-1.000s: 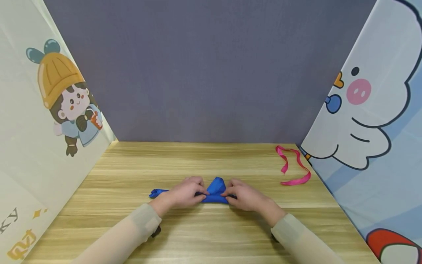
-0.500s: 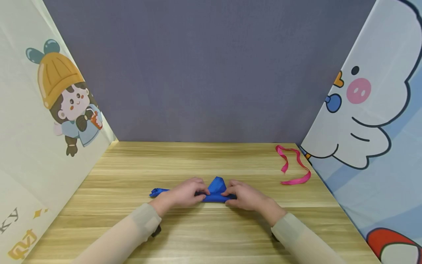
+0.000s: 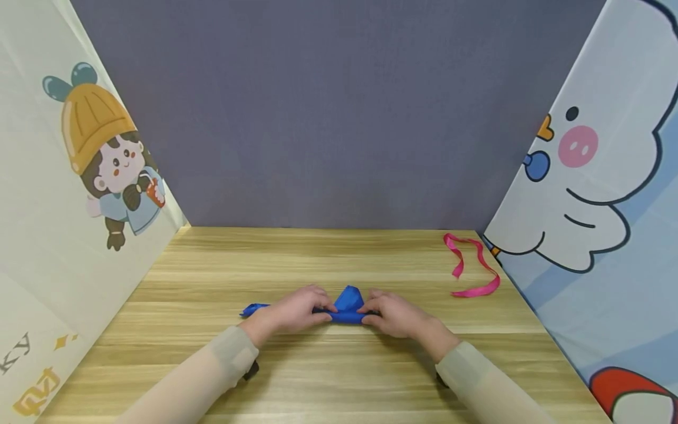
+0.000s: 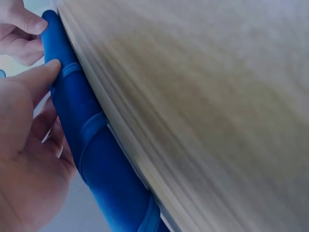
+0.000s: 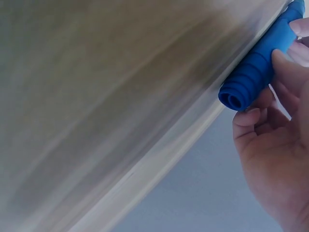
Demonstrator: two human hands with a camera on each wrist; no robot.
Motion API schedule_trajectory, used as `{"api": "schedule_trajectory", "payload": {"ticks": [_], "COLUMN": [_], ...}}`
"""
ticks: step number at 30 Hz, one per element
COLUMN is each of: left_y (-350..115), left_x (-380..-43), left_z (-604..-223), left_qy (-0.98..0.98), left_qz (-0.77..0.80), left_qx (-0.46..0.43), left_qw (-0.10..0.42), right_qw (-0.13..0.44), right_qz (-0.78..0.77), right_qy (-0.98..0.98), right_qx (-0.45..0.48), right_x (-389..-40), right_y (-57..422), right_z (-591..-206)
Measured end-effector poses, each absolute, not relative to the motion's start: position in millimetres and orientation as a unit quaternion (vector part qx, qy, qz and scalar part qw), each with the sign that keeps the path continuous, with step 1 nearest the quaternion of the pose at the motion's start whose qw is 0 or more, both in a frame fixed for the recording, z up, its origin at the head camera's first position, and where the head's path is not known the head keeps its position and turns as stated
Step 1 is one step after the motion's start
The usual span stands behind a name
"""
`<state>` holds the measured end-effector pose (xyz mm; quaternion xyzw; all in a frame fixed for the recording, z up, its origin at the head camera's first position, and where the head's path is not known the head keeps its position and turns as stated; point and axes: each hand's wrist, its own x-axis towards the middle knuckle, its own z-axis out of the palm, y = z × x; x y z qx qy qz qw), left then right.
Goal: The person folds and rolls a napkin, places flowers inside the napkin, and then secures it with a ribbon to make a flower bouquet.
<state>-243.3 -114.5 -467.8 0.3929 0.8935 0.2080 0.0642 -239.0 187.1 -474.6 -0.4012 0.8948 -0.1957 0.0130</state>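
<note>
A blue cloth [image 3: 346, 317] lies rolled into a long tube across the table, with a pointed flap standing out beyond its far side. My left hand [image 3: 296, 311] grips the roll left of the flap, thumb on the near side and fingers over the far side. To the right of the flap, my right hand [image 3: 394, 314] pinches the roll the same way. In the left wrist view, spiral folds run along the blue roll [image 4: 94, 140]. Its coiled end [image 5: 235, 99] shows in the right wrist view, beside the right fingers. The hands cover parts of the roll.
A pink ribbon [image 3: 479, 291] lies in a loose bend at the wooden table's [image 3: 318, 377] back right. Behind the table stands a grey panel [image 3: 339, 118]. Printed cloth walls close off the left [image 3: 42, 235] and right [image 3: 625, 306] sides.
The near edge of the roll has shifted very slightly away from me. Both hands keep their grip in almost the same places, and the ribbon has not moved.
</note>
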Motion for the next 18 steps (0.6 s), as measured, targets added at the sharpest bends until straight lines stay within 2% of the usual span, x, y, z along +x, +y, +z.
{"api": "schedule_trajectory", "payload": {"ticks": [6,13,18], "left_y": [-113.6,-110.9,-111.3], "left_x": [-245.0,-245.8,-246.0], "left_z": [-467.9,-469.1,-470.8], "left_qy": [0.889,0.89,0.886], "left_qz": [0.211,0.229,0.232], "left_qx": [0.402,0.388,0.398], "left_qw": [0.058,0.069,0.055], "right_qw": [0.014,0.047,0.046], "right_qz": [-0.189,-0.212,-0.236], "right_qy": [0.896,0.906,0.901], "right_qx": [-0.402,-0.364,-0.36], "right_x": [-238.5,-239.1,-239.7], "right_y": [186.3,184.9,185.0], "right_z": [-473.6,-474.9,-475.5]}}
